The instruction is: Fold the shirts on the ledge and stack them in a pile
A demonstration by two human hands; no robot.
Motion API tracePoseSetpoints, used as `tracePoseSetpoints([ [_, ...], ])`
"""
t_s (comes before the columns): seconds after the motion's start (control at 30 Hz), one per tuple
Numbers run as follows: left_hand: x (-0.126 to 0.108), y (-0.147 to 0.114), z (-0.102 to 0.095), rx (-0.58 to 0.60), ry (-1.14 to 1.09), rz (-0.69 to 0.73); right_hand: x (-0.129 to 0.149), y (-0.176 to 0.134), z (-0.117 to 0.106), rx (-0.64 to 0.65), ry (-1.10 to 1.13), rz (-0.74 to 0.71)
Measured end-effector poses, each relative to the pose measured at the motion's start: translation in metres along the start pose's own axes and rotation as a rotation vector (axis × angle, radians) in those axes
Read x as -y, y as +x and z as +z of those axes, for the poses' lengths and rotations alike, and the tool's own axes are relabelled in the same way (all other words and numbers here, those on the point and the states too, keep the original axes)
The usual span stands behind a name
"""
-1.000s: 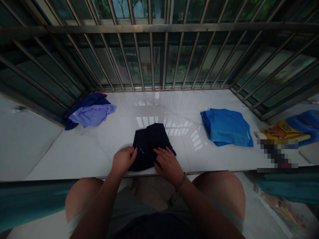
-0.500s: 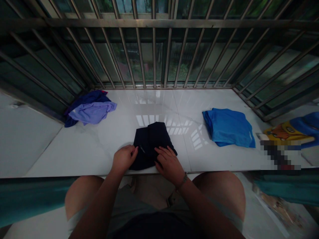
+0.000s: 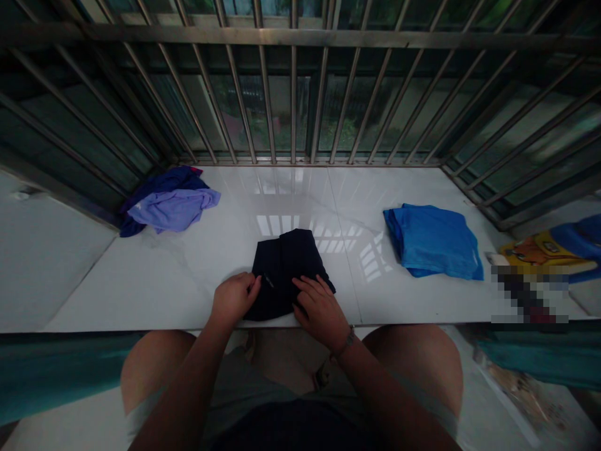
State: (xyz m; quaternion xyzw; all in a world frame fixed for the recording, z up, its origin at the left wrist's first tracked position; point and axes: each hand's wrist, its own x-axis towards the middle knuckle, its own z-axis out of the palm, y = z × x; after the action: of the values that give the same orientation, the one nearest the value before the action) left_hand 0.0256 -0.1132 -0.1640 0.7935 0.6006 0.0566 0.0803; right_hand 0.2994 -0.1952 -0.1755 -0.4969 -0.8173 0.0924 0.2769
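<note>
A dark navy folded garment (image 3: 291,266), with a small light mark on its left part, lies on the white tiled ledge (image 3: 220,250) near its front edge. At the garment's left side, my left hand (image 3: 232,297) is closed, pinching the fabric edge between thumb and fingers. My right hand (image 3: 322,310) rests on the lower right of the garment, its fingers stretched out over the cloth. The right thumb is partly hidden near the front edge. What kind of garment it is cannot be told from its folded shape.
Crumpled lilac clothing (image 3: 173,210) lies over dark blue cloth (image 3: 176,180) at the back left. To the right sits a folded blue garment (image 3: 436,241), with a yellow and blue printed item (image 3: 544,250) beyond it. Metal window bars (image 3: 293,100) enclose the ledge's back and sides.
The view has shifted very slightly. Both hands and the dark garment hold nearly the same positions as before.
</note>
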Motion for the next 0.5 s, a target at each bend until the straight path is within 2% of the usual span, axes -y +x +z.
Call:
tracePoseSetpoints([
  [0.33,0.0012,-0.0003,0.0015,-0.024,-0.042,0.013,0.0000,0.0002,-0.0004,0.004,-0.008,-0.002],
  [0.5,0.0010,0.0011,0.0015,0.006,-0.018,0.002,-0.0011,-0.0003,0.0004,0.002,-0.016,0.000],
])
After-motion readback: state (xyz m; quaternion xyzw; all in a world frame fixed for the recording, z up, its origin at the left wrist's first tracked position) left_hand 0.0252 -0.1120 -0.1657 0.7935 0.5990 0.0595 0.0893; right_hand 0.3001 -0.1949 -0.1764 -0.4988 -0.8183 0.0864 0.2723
